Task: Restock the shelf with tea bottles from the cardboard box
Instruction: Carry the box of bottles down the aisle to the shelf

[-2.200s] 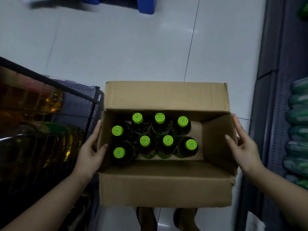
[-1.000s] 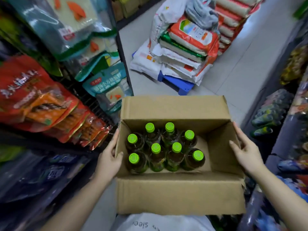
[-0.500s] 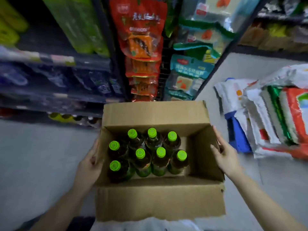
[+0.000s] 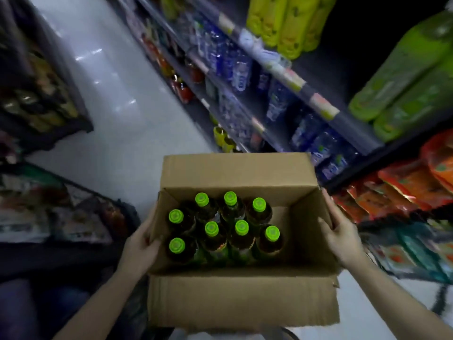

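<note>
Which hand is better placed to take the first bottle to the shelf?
Probably the right hand. It grips the box on the side nearest the drinks shelf. The left hand is on the far side, though closer to the bottles.

bottles [image 4: 224, 227] in box [image 4: 242, 298] | shelf [image 4: 282, 77] behind, right | floor [image 4: 117, 114] left

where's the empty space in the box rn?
In the head view, the gap is on the right side of the cardboard box, between the tea bottles and the wall that the right hand grips.
</note>
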`<state>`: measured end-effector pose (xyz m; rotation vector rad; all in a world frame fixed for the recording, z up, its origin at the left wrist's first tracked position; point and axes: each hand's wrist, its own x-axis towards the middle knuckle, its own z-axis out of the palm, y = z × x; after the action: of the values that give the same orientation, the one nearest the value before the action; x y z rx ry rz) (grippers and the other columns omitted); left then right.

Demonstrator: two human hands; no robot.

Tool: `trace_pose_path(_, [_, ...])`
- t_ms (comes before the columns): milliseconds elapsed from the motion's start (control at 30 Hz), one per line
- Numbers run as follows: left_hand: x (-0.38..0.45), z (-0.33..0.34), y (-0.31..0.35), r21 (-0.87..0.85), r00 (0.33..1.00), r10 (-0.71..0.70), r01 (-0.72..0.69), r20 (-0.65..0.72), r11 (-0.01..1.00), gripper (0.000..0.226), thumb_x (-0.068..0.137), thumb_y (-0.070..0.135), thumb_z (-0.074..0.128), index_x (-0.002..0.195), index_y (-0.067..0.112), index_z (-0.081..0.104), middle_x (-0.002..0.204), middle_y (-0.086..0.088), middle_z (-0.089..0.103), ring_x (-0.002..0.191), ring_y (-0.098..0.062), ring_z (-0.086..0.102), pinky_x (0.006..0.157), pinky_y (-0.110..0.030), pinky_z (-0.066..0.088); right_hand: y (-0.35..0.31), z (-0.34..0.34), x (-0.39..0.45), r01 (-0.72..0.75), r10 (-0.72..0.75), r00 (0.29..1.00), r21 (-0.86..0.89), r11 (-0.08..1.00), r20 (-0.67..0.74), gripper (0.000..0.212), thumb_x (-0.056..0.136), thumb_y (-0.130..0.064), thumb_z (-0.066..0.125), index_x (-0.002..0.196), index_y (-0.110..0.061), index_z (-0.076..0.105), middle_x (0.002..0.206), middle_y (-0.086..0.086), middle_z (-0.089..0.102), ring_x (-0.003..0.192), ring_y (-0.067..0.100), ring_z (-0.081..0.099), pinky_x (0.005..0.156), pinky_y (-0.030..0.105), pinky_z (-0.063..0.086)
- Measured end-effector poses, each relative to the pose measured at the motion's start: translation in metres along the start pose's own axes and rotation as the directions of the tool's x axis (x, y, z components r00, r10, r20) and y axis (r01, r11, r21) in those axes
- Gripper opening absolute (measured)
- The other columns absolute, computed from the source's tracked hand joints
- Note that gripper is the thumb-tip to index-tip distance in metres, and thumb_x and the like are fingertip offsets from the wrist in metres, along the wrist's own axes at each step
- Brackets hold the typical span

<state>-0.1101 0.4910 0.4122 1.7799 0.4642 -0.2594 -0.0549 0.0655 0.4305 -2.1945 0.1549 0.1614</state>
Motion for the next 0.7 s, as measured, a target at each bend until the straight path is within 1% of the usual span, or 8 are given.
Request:
trace_pose_path(167, [0.012,-0.041,-0.005,-0.101,0.99,-0.026,0.012,-0.14,0.995,0.078,0.074,0.006,0.06,0.131,0.056,0.04,0.12,0.003,0.066,0.107,-0.016,0.061,0.1,-0.051,0.042,-0.048,0.04,0.063,0.145,-0.139,0.986,-0.055,0.988,0.096,0.065,0.09,-0.002,0.053,0.143,-0.032,0.031,0.123,-0.034,0.039,0.103,-0.007,0.046,0.089,-0.004,0.027])
trace_pose_path(267, [0.026,-0.061,-0.001,-0.169,0.979,-0.023,-0.012,-0.203,0.985,0.076,0.085,-0.013,0.055,0.138,0.039,0.036,0.106,0.017,0.069,0.09,0.005,0.063,0.089,-0.017,0.047,-0.084,0.062,0.096,0.181,-0.174,0.972,-0.027,0.983,0.16,0.061,0.092,-0.004,0.051,0.143,-0.031,0.03,0.134,-0.018,0.043,0.119,0.009,0.048,0.096,0.014,0.037])
trace_pose_path(333, [0.035,-0.078,0.008,-0.204,0.965,-0.041,-0.013,-0.258,0.979,0.069,0.089,-0.011,0.049,0.14,0.033,0.033,0.111,0.013,0.065,0.087,0.011,0.062,0.08,-0.005,0.044,-0.106,0.076,0.121,0.192,-0.185,0.96,-0.013,0.981,0.211,0.061,0.093,-0.005,0.05,0.144,-0.034,0.031,0.141,-0.009,0.044,0.127,0.011,0.045,0.102,0.023,0.04])
trace_pose_path(400, [0.044,-0.096,0.017,-0.196,0.951,-0.028,-0.034,-0.308,0.98,0.068,0.089,-0.009,0.051,0.143,0.03,0.033,0.128,0.004,0.055,0.103,0.001,0.06,0.091,-0.012,0.043,-0.129,0.091,0.15,0.235,-0.221,0.944,-0.029,0.972,0.245,0.063,0.093,-0.004,0.05,0.143,-0.036,0.031,0.145,-0.006,0.041,0.13,0.012,0.043,0.104,0.022,0.039])
trace_pose_path(500, [0.065,-0.129,0.029,-0.176,0.93,-0.002,-0.067,-0.368,0.982,0.068,0.089,-0.008,0.053,0.146,0.024,0.032,0.141,-0.002,0.047,0.122,-0.014,0.049,0.111,-0.034,0.028,-0.17,0.115,0.196,0.268,-0.249,0.928,-0.031,0.963,0.278,0.065,0.091,-0.006,0.052,0.141,-0.043,0.031,0.138,-0.005,0.049,0.125,0.016,0.05,0.106,0.04,0.04])
trace_pose_path(533, [0.073,-0.139,0.034,-0.18,0.924,0.001,-0.076,-0.383,0.981,0.068,0.089,-0.007,0.053,0.146,0.024,0.031,0.143,-0.002,0.045,0.125,-0.014,0.047,0.112,-0.036,0.025,-0.185,0.123,0.209,0.262,-0.247,0.927,-0.014,0.965,0.283,0.065,0.091,-0.006,0.052,0.142,-0.041,0.031,0.135,-0.005,0.052,0.121,0.015,0.053,0.105,0.04,0.042])
trace_pose_path(633, [0.103,-0.168,0.052,-0.161,0.909,-0.007,-0.066,-0.417,0.985,0.07,0.09,-0.006,0.053,0.146,0.029,0.03,0.137,0.007,0.047,0.128,-0.011,0.045,0.111,-0.031,0.029,-0.223,0.146,0.248,0.233,-0.235,0.929,0.041,0.972,0.284,0.062,0.093,-0.006,0.051,0.142,-0.039,0.033,0.133,-0.004,0.054,0.113,0.01,0.055,0.096,0.029,0.044])
trace_pose_path(700, [0.126,-0.187,0.064,-0.147,0.897,-0.021,-0.05,-0.442,0.988,0.071,0.09,-0.003,0.055,0.145,0.036,0.031,0.132,0.013,0.048,0.126,-0.009,0.046,0.103,-0.022,0.036,-0.242,0.161,0.272,0.234,-0.243,0.924,0.066,0.97,0.294,0.061,0.093,-0.01,0.051,0.14,-0.044,0.032,0.131,-0.007,0.054,0.113,0.012,0.057,0.098,0.034,0.046])
